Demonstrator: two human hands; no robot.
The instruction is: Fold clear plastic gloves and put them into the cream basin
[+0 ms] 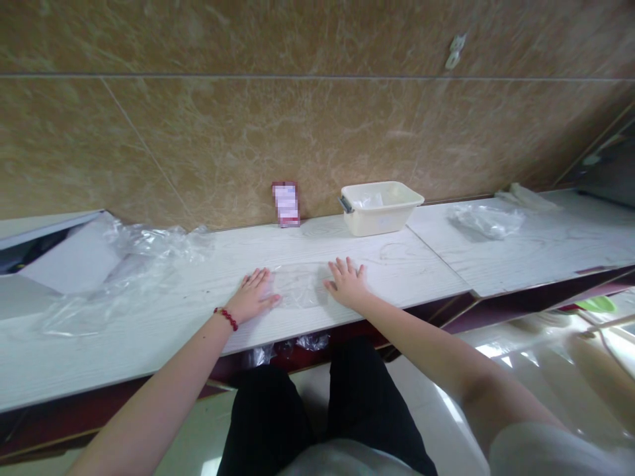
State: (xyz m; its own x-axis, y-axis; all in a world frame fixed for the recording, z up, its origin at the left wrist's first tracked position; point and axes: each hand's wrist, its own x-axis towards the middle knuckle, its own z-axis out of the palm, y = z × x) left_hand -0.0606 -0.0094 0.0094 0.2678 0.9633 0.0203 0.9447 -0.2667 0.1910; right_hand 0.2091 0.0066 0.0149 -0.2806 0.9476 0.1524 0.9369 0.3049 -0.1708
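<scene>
A clear plastic bag lies flat on the white wood-grain counter. My left hand rests palm down on the bag's left end, fingers stretched out and thumb pointing right. On its wrist is a red bead bracelet. At the bag's right end my right hand lies flat with its fingers spread. Neither hand is closed around anything. Parts of the bag under the palms are hidden.
Behind the hands stand a cream plastic bin with clear plastic inside and a small red-and-white card against the wall. Crumpled clear plastic and an open white box are left; another clear bag lies right.
</scene>
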